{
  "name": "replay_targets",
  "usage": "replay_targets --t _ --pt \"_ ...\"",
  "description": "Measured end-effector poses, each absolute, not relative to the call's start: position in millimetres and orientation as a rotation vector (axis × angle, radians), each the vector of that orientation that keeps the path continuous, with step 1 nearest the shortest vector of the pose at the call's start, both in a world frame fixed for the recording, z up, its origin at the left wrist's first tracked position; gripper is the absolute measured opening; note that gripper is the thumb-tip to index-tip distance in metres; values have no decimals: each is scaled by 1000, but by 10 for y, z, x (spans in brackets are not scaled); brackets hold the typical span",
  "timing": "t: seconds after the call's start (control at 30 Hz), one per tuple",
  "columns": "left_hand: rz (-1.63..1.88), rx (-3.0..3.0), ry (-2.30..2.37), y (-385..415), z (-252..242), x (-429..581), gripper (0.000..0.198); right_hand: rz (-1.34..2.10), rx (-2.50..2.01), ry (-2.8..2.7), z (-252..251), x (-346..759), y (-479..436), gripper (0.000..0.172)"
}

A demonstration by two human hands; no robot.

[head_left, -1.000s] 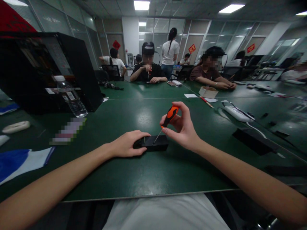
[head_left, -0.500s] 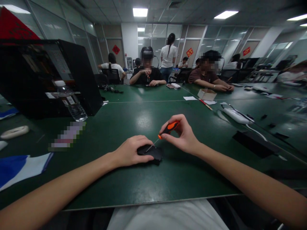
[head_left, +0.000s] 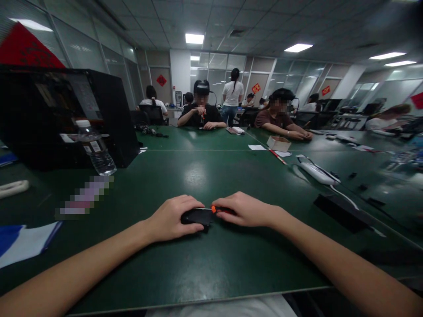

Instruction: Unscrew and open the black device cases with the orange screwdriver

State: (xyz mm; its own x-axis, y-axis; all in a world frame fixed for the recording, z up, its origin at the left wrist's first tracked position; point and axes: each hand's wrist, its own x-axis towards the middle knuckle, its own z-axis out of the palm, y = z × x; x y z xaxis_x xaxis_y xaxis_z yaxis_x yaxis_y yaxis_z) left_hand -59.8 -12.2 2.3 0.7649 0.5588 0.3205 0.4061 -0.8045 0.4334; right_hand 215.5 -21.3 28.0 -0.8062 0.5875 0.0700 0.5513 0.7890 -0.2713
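Observation:
On the green table (head_left: 194, 264), a small flat black device (head_left: 197, 216) lies near the front middle; its exact kind does not show. My left hand (head_left: 174, 216) grips its left side, thumb along the near edge and fingers over the far one. An orange and black screwdriver (head_left: 222, 211) is in my right hand (head_left: 246, 210), closed around the handle. The screwdriver lies low and nearly level, its thin shaft pointing left along the device's far edge. Whether the tip touches the device cannot be made out.
A black computer case (head_left: 109, 110) stands at the left, with a water bottle (head_left: 97, 152) before it. Right of my hands are a white power strip (head_left: 319, 171) and a black box-like piece (head_left: 342, 211). A small carton (head_left: 278, 144) and two seated people are across the table.
My right hand has come down and turned, bringing the screwdriver from a raised slant to nearly flat beside the device. My left hand keeps its hold. The camera view has tilted up slightly.

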Motion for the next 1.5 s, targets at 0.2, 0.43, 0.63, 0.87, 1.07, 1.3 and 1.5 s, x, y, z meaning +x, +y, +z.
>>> replay_targets --t 0.2,0.43,0.63,0.87,1.07,1.3,1.5 --pt "616 2528 860 -163 63 -563 38 244 -942 -2834 265 2181 -195 19" --pt "541 2523 1006 -204 123 -486 48 82 -964 -2883 480 2391 -147 48" --pt "520 2505 1065 -226 156 -441 46 -198 -1035 -2882 582 2529 -150 52" --pt "517 2494 1063 -224 151 -443 46 -313 -1017 -2848 600 2618 -154 51" --pt "533 2479 1054 -230 155 -429 43 -306 -969 -2833 494 2466 -183 50" --pt "542 2489 1048 -214 125 -440 45 -379 -911 -2862 471 2360 -266 47" --pt "558 2508 1026 -201 111 -454 46 -486 -965 -2840 554 2510 -249 46"
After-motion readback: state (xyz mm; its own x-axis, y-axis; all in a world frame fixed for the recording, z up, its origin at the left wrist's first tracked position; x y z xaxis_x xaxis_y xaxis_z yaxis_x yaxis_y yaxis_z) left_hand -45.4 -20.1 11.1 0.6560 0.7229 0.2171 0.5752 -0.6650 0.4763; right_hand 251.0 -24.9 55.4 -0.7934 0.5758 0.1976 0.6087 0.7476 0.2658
